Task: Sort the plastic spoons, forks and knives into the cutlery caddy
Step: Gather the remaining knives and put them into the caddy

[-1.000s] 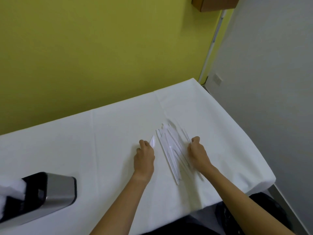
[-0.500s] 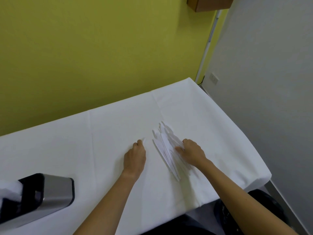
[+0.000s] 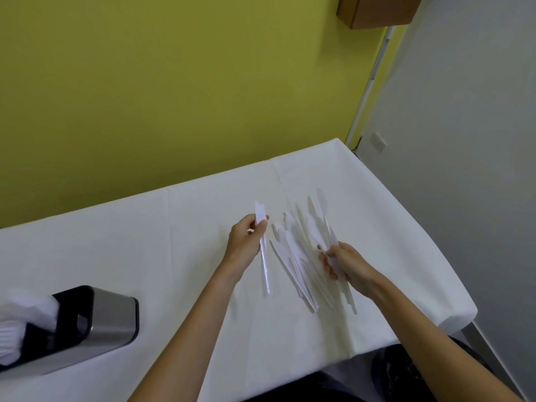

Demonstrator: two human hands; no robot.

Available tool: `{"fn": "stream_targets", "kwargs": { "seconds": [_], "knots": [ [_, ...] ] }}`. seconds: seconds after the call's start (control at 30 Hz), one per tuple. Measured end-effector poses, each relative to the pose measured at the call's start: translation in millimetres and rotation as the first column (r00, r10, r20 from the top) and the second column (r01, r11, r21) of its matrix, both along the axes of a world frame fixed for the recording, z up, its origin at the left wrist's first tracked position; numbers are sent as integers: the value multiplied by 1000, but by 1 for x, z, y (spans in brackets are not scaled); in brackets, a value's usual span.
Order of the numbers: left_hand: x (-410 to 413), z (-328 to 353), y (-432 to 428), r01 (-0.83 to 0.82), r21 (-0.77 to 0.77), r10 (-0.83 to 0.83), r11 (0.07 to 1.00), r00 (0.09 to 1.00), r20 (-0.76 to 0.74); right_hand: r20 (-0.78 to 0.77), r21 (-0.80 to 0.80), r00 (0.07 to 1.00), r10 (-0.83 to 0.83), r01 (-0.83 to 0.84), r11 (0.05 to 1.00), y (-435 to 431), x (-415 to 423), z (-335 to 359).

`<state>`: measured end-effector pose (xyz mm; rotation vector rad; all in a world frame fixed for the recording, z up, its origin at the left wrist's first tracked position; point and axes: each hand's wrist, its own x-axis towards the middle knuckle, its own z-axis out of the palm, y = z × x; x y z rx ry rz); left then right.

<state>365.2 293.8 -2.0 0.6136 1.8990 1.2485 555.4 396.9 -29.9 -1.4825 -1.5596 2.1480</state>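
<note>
Two hands work mid-bench: left hand (image 3: pixel 246 242) pinching one white utensil (image 3: pixel 262 245), right hand (image 3: pixel 346 264) gripping several from pile (image 3: pixel 295 256) w/ bare white bench (image 3: pixel 130 242) left, caddy (image 3: pixel 95 323) near-left edge, yellow wall (image 3: pixel 174 82) far.

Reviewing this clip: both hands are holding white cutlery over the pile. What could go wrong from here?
1. The pile, the pieces in hand and the tablecloth are all white, so types are easy to misjudge.
2. The right hand grips several pieces at once; one may slip out.
3. The cutlery caddy stands far to the left at the frame edge, so the left hand has a long carry with its knife.
</note>
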Motion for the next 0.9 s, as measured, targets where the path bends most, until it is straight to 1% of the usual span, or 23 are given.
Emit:
{"fn": "stream_targets", "kwargs": {
  "seconds": [0.07,0.1,0.2,0.27,0.33,0.4,0.47,0.53,0.6,0.67,0.9],
  "knots": [
    [1,8,2,-10,60,6,998,997,72,-59,-90,997,-50,45,995,-2,-2,2],
    [2,11,3,-22,80,13,997,993,121,-64,-93,997,-43,37,995,-4,-4,3],
    [4,17,8,-59,105,29,993,965,260,-88,-49,995,53,-58,997,-12,-6,7],
    [5,18,10,-58,92,27,994,950,310,-114,-20,988,106,-109,994,-17,-8,11],
    [6,17,12,5,62,-21,998,966,259,-143,-2,982,125,-127,992,-22,-10,15],
    [8,16,12,55,29,-59,998,983,175,-217,-87,974,62,-83,993,-25,-14,18],
    [11,13,12,40,5,-41,999,990,132,-281,-162,959,23,-71,984,-27,-18,20],
    [12,12,13,0,3,-1,1000,987,159,-301,-179,953,40,-98,979,-30,-21,22],
    [13,13,14,-34,24,29,999,978,207,-287,-179,956,64,-119,977,-35,-24,24],
    [13,15,15,-45,27,38,999,976,216,-283,-162,955,91,-141,977,-38,-25,26],
    [5,25,16,14,16,-17,1000,984,179,-270,-126,957,106,-144,981,-43,-27,33]
  ]
}}
